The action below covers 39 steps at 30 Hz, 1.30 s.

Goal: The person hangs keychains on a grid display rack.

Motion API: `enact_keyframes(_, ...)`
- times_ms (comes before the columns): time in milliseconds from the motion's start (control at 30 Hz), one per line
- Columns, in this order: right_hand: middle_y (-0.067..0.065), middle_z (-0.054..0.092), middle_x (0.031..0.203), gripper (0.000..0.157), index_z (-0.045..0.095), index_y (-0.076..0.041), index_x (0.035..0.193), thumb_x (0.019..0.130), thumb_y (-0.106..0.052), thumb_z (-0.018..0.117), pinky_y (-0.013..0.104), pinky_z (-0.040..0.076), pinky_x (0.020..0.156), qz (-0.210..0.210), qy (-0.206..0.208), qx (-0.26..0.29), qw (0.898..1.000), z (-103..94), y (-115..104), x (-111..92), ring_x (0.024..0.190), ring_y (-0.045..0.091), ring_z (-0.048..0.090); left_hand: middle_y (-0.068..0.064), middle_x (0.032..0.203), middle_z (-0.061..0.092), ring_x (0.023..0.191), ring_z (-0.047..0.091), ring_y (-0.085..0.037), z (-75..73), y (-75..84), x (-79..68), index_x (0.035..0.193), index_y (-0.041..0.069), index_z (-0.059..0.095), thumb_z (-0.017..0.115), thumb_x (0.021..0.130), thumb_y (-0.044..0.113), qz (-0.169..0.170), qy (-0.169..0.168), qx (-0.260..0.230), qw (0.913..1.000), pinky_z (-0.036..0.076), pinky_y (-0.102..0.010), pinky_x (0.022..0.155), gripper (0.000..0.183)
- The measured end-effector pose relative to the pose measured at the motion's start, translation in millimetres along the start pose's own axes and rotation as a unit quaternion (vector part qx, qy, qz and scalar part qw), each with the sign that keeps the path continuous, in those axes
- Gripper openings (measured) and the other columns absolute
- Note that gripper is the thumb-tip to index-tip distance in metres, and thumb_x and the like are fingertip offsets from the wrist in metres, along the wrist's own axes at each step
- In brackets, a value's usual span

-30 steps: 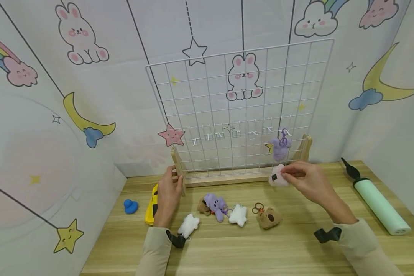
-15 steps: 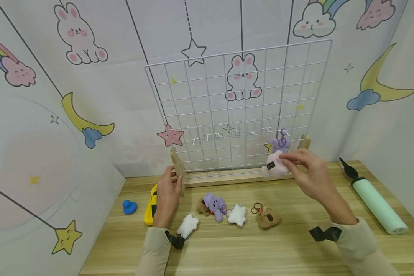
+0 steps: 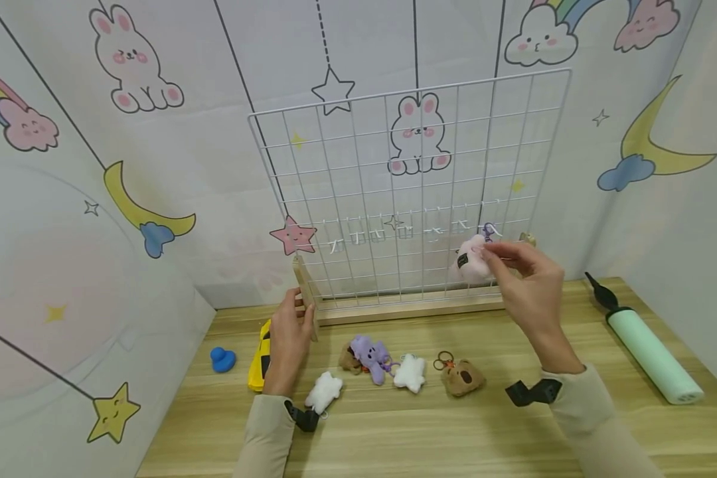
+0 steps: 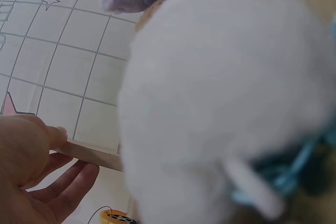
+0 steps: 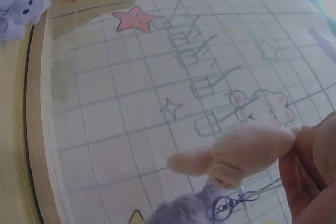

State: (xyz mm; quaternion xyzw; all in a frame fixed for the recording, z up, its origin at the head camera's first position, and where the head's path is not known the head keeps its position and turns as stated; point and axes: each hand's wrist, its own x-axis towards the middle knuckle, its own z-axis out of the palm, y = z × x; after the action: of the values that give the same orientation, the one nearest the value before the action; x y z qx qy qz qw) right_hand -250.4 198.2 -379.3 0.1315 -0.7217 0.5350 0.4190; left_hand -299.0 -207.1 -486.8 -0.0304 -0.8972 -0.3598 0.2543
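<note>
My right hand (image 3: pixel 532 285) pinches a pale pink plush keychain (image 3: pixel 472 260) by its top, raised before the lower right of a white wire grid rack. In the right wrist view the plush (image 5: pixel 247 150) hangs sideways from thumb and fingertips. Close by, a purple plush (image 5: pixel 184 209) with a purple ring hangs on a hook of the grid; the pink plush and hand mostly hide it in the head view. My left hand (image 3: pixel 289 332) holds the rack's left wooden stand (image 3: pixel 306 292), thumb on one side and fingers on the other. Several bare hooks (image 3: pixel 405 232) line the grid.
On the table lie a brown bear plush (image 3: pixel 463 378), a white star plush (image 3: pixel 409 373), a purple plush (image 3: pixel 369 358) over another brown one, and a white plush (image 3: pixel 324 392). A yellow toy car (image 3: pixel 260 358) and blue duck (image 3: pixel 222 359) are left, a mint pump (image 3: pixel 654 355) right.
My right hand has lifted the pink plush up and slightly left, from low near the rack's base to in front of the hanging purple plush. My left hand stays on the stand.
</note>
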Motion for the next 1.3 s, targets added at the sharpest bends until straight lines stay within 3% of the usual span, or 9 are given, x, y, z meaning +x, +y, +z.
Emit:
enact_keyframes(167,-0.017,0.08,0.1,0.015,0.085,-0.004,0.107,0.093,-0.006,0.086,0.011,0.055,0.065,0.045,0.058,0.023,0.997,13.4,-3,1,0.073,0.007,0.068,-0.024,0.125,0.076,0.103,0.081,-0.037,-0.3,-0.9,-0.5,0.146,0.005,0.058,0.072,0.106,0.016,0.003,0.0,-0.001,1.0,0.069,-0.049,0.083,0.044)
enact_keyframes(433,-0.003,0.084,0.099,0.019,0.084,-0.001,0.106,0.09,-0.01,0.089,0.013,0.058,0.066,0.086,0.14,0.086,0.983,36.5,-1,5,0.079,0.007,0.074,-0.025,0.126,0.076,0.103,0.081,-0.038,-1.6,-1.8,-0.4,0.146,0.004,0.058,0.071,0.107,0.017,0.005,-0.003,-0.006,1.0,0.069,-0.05,0.083,0.043)
enact_keyframes(633,0.0,0.083,0.095,0.023,0.084,0.0,0.104,0.087,-0.015,0.092,0.016,0.062,0.066,0.125,0.175,0.134,0.967,47.5,-3,7,0.079,0.01,0.077,-0.025,0.124,0.076,0.101,0.081,-0.038,-0.8,0.1,-0.8,0.145,0.003,0.059,0.071,0.106,0.016,0.009,-0.001,-0.008,0.9999,0.069,-0.049,0.082,0.042)
enact_keyframes(933,0.005,0.084,0.096,0.024,0.082,0.003,0.106,0.089,-0.012,0.09,0.019,0.064,0.068,0.159,0.179,0.197,0.951,54.3,10,6,0.078,0.012,0.079,-0.025,0.123,0.076,0.101,0.082,-0.037,-1.1,-0.3,1.3,0.144,0.004,0.06,0.072,0.106,0.016,0.012,-0.004,-0.006,0.9999,0.069,-0.049,0.083,0.042)
enact_keyframes(1167,0.008,0.084,0.099,0.026,0.08,0.006,0.111,0.092,-0.01,0.087,0.023,0.066,0.068,0.177,0.153,0.225,0.946,55.4,17,2,0.085,0.014,0.082,-0.025,0.124,0.076,0.101,0.082,-0.038,-1.3,-2.9,1.2,0.145,0.003,0.059,0.072,0.106,0.016,0.012,-0.002,-0.006,0.9999,0.069,-0.049,0.083,0.043)
enact_keyframes(1300,0.009,0.084,0.099,0.025,0.079,0.008,0.11,0.093,-0.008,0.085,0.024,0.065,0.065,0.17,0.139,0.223,0.95,52.6,21,-2,0.085,0.015,0.083,-0.024,0.124,0.076,0.102,0.082,-0.037,-1.4,-3.3,1.5,0.145,0.005,0.06,0.071,0.106,0.018,0.007,-0.004,-0.009,0.9999,0.069,-0.049,0.083,0.043)
